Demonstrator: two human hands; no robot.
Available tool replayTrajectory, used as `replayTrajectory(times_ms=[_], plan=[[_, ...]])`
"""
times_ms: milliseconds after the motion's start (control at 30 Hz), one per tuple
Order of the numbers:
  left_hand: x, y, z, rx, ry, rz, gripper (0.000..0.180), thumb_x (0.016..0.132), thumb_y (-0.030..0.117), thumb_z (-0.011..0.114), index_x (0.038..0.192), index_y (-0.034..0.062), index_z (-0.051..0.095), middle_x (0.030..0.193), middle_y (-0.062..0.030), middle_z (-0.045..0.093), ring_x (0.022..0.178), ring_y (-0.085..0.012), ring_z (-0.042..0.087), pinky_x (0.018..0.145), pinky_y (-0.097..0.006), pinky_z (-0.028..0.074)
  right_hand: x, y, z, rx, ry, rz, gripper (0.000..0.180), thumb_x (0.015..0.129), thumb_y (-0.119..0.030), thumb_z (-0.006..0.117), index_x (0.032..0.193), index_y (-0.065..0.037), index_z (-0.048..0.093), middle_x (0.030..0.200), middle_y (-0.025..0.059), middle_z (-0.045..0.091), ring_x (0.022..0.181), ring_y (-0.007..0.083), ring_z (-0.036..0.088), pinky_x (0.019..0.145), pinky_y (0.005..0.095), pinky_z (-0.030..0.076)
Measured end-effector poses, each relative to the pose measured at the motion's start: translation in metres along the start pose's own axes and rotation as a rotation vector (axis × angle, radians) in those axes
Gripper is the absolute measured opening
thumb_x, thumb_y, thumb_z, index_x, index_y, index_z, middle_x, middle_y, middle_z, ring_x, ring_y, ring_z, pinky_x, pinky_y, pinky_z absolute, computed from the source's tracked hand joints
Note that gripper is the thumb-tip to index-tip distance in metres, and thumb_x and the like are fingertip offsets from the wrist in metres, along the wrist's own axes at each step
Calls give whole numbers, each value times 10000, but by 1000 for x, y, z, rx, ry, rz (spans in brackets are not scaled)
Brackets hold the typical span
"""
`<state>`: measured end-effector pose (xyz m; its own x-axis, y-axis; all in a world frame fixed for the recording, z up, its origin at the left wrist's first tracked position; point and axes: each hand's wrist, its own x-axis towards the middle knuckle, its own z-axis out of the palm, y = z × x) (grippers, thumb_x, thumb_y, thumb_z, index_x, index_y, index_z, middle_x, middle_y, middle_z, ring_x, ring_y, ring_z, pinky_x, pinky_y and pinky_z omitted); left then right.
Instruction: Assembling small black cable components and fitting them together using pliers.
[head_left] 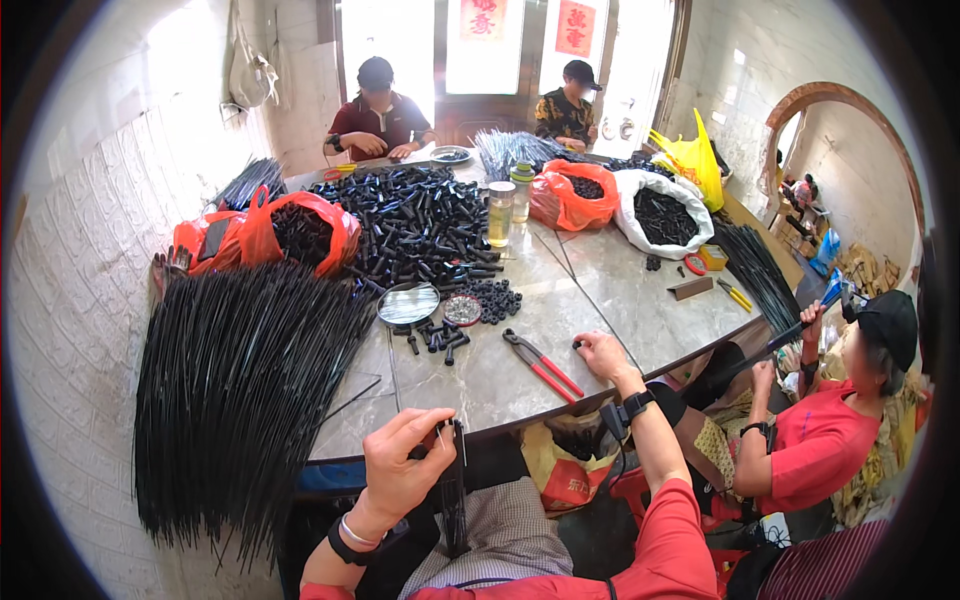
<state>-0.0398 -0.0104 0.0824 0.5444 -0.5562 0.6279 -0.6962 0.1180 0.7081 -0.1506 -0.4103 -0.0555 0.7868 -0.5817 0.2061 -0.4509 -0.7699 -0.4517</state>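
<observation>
My left hand (408, 460) is closed near the table's front edge, its fingertips pinching the top of a bunch of thin black strips (454, 505) that hangs toward my lap. A small dark piece also shows between those fingers. My right hand (604, 356) rests over the tabletop, fingers closed on a small black part (577, 345). Just left of it lie red-handled pincers (545, 368). Small black ring-like parts (497, 300) sit near a red-rimmed dish (462, 311) of tiny pieces. Beside that are a round metal plate (408, 304) and several loose black bolt-shaped pieces (448, 342).
Long black rods (240, 390) overhang the table's left side. Behind lies a heap of black pieces (420, 220), with red bags (573, 196), a white bag (664, 212) and a jar (500, 214). Yellow-handled pliers (735, 294) lie right. One person sits right; two sit opposite.
</observation>
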Motion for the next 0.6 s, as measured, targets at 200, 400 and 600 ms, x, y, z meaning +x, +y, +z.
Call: replayTrajectory(times_ms=[200,400,600], plan=[[-3,2,-1,-12,8,7,279,710,-102,653,968,2,669,785,-76,640,605,-106,582,566,-216,472,-2,2,2,-71,34,-30,202,810,-128,610,991,-99,694,884,157,649,816,299,631,752,365,499],[-4,0,-2,0,3,4,271,715,-98,650,966,1,670,776,-74,635,600,-100,578,563,-214,467,-8,-17,-9,211,113,31,208,803,-118,628,987,-39,686,808,158,673,708,229,651,656,325,509],[-3,2,-6,-18,46,15,266,713,-97,654,959,3,672,776,-74,635,602,-95,578,559,-215,468,-30,-95,-25,191,42,-181,202,791,-145,650,935,-6,675,851,180,661,759,295,649,704,364,511]])
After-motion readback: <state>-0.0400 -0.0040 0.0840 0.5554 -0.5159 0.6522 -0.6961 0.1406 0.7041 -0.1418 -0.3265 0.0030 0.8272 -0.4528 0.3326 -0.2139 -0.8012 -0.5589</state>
